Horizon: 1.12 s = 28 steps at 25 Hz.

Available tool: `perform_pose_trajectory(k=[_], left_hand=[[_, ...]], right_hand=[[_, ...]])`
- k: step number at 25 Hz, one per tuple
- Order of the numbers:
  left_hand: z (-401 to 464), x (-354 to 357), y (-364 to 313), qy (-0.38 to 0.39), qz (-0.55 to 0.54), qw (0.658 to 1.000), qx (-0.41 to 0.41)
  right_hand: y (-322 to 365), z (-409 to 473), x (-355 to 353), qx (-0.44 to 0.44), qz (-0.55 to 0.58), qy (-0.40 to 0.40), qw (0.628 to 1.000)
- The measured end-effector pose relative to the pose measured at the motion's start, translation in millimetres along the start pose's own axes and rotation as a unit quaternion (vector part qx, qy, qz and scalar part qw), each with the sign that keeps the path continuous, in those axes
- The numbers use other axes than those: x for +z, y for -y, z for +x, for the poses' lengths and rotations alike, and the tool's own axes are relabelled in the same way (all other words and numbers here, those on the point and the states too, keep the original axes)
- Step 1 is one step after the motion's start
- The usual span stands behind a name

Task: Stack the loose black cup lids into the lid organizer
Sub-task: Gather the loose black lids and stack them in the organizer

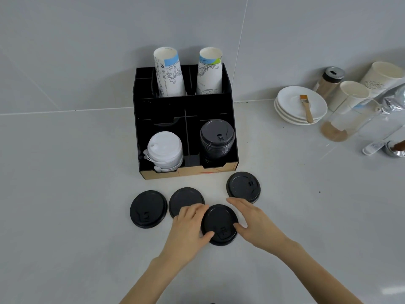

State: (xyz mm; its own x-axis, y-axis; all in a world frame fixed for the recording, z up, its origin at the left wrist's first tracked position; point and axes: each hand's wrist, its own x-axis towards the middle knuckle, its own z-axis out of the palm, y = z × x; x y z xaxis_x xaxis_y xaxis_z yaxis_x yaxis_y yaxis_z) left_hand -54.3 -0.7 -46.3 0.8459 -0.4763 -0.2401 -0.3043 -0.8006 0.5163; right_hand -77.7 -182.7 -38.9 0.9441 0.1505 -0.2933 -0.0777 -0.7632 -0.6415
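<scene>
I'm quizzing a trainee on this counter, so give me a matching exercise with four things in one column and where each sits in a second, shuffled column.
Things:
1. white lid stack
2. black lid stack
3. brush
4. nearest loose black lid

Places:
A. between the left hand and the right hand
B. organizer, front right compartment
C. on the stacked white saucers
D. organizer, front left compartment

Pairs: 1-D, 2-B, 3-C, 4-A

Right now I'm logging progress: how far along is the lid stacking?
Done: a black lid stack already sits in the organizer's front right slot. In hand: the left hand and right hand grip the nearest lid. Left: three loose lids on the counter.
</scene>
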Motion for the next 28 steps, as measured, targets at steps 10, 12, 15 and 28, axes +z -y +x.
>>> perform_pose_trajectory(k=[10, 12, 15, 28], left_hand=[[-5.4, 7.8, -0.4, 0.000, 0.063, 0.998, 0.013], [-4.9, 7.0, 0.7, 0.003, 0.062, 0.998, 0.015], [-5.3, 5.7, 1.1, 0.003, 0.055, 0.998, 0.019], [5.6, -31.2, -4.9, -0.033, -0.071, 0.996, 0.048]], right_hand=[[-2.4, -7.8, 10.8, -0.027, 0.019, 0.028, 0.999], [-4.2, -9.4, 11.1, -0.032, 0.018, 0.032, 0.999], [-5.5, -11.4, 11.9, -0.025, 0.022, 0.019, 0.999], [13.7, -5.0, -26.2, -0.061, 0.083, -0.057, 0.993]])
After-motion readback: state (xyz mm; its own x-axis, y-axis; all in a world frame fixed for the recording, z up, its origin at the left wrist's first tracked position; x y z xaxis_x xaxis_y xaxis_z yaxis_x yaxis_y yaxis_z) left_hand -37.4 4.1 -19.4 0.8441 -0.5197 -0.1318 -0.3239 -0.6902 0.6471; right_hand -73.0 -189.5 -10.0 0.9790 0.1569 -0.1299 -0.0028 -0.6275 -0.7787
